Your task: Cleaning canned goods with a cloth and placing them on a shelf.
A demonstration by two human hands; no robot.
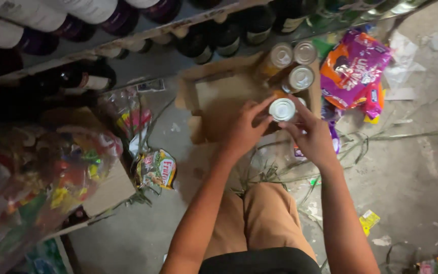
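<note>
Left hand (247, 129) and right hand (310, 134) both grip one can (282, 109) over the cardboard tray (219, 91), beside three more cans (300, 77). Rigid, smooth metal, probably full and heavy; hold the sidewall.

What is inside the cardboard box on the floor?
The cardboard box holds three cans at its right end. Both hands hold a fourth can over it. The box floor under the hands and cans is covered.
</note>
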